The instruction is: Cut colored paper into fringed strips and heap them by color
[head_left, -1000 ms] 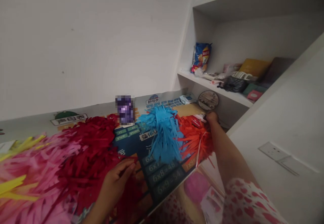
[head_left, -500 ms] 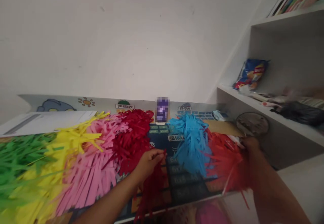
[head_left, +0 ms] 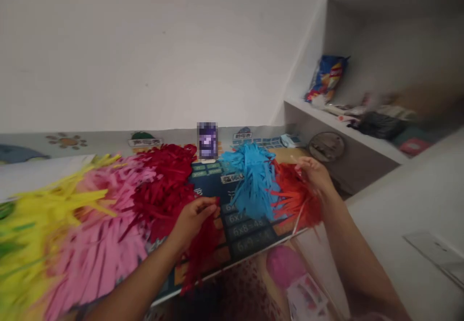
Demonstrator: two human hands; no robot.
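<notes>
My left hand (head_left: 199, 213) is closed in a pinch on the top of a dark red paper tassel (head_left: 199, 253); its fringe hangs down over the table's front edge. At the right, my right hand (head_left: 314, 172) is over the far end of the orange-red paper tassels (head_left: 299, 195). Its fingers are drawn together, with a thin pale tip beside them that I cannot make out. Blue tassels (head_left: 255, 181) lie between the hands. Left of my left hand are a dark red tassel pile (head_left: 163, 185), pink tassels (head_left: 101, 248) and yellow tassels (head_left: 39, 229).
A printed mat (head_left: 250, 231) covers the table and curls up against the wall. A phone (head_left: 207, 140) stands at the back. On the right are shelves (head_left: 326, 113) with a snack bag (head_left: 327, 77). A pink round object (head_left: 285, 265) is below the front edge.
The view has swung to the right, so the scene sits further left. My right hand has lifted from the orange-red tassels' white end. My left hand still pinches the dark red tassel.
</notes>
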